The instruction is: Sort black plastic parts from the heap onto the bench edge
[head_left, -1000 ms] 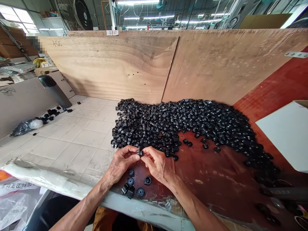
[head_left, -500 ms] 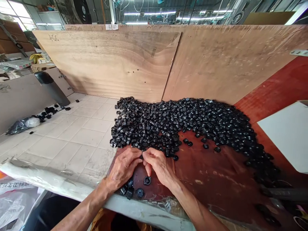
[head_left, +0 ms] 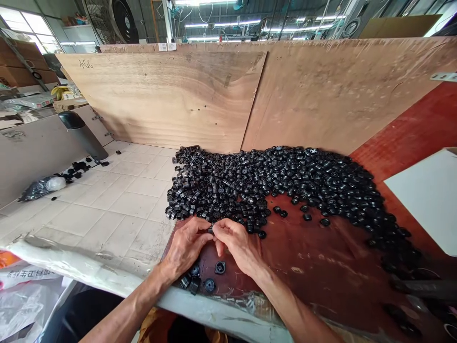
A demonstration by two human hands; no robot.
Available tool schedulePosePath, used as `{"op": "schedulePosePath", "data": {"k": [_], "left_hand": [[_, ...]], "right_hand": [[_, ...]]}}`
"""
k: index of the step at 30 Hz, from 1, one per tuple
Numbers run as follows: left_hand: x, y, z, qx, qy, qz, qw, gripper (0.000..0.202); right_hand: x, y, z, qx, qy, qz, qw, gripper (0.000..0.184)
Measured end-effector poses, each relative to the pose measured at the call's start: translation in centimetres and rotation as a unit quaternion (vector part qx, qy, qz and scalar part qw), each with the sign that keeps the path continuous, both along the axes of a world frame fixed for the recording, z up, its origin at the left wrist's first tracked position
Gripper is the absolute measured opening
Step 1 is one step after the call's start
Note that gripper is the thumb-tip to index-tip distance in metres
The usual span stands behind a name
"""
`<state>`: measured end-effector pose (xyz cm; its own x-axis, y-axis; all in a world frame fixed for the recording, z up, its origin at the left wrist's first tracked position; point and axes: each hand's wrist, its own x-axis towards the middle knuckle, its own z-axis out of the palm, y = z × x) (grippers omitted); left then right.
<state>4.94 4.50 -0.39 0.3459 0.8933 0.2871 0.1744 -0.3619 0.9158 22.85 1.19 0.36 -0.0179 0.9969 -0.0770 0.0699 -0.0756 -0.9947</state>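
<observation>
My left hand (head_left: 188, 245) and my right hand (head_left: 233, 242) meet at the near edge of a heap of small round black plastic parts (head_left: 232, 183). Between their fingertips is one black plastic part (head_left: 210, 229), mostly covered by the fingers. Both hands pinch it, the left from one side and the right from the other. Below the hands, a loose black part (head_left: 220, 267) lies face up on the reddish-brown board (head_left: 285, 267). Another black part (head_left: 209, 285) and a few more sit by my left wrist, close to the table's front edge.
A wooden panel (head_left: 164, 100) stands behind the heap. On the pale tiled surface at left are a dark grey bottle (head_left: 84, 136) and a plastic bag (head_left: 37, 188) with black bits beside it. A white box (head_left: 424, 195) is at the right.
The view has shifted slightly, moving the surroundings a little to the right and down. Both hands keep nearly the same pose, and slightly more of the black part shows between the fingertips.
</observation>
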Motion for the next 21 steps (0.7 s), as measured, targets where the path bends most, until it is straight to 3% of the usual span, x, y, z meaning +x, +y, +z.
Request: {"op": "schedulePosePath", "data": {"k": [4, 6, 9, 11, 13, 16, 18, 21], "left_hand": [[0.08, 0.01, 0.24, -0.190, -0.082, -0.035, 0.978, 0.025], [-0.01, 0.00, 0.19, -0.147, -0.069, -0.025, 0.986, 0.022], [-0.04, 0.02, 0.00, 0.005, 0.000, -0.006, 1.000, 0.014], [0.10, 0.03, 0.05, 0.013, 0.010, -0.012, 1.000, 0.014], [0.26, 0.01, 0.30, -0.082, -0.034, -0.026, 0.996, 0.018], [0.24, -0.01, 0.72, -0.211, -0.117, -0.046, 0.969, 0.027], [0.03, 0.06, 0.69, -0.175, -0.097, -0.033, 0.979, 0.025], [-0.30, 0.20, 0.09, 0.024, 0.024, -0.004, 0.999, 0.015]], "right_hand": [[0.06, -0.14, 0.58, 0.154, -0.112, -0.029, 0.981, 0.022], [-0.07, -0.04, 0.47, 0.133, -0.095, -0.032, 0.986, 0.022], [-0.26, 0.22, -0.06, -0.020, 0.026, 0.006, 0.999, 0.030], [-0.17, 0.20, -0.17, -0.046, 0.054, 0.013, 0.997, 0.031], [-0.01, 0.00, 0.09, 0.028, -0.006, -0.012, 1.000, 0.023], [0.01, -0.29, 0.67, 0.153, -0.112, -0.038, 0.981, 0.016], [-0.20, -0.21, 0.77, 0.141, -0.100, -0.037, 0.984, 0.015], [-0.42, 0.25, 0.35, 0.005, 0.045, -0.019, 0.999, 0.019]]}}
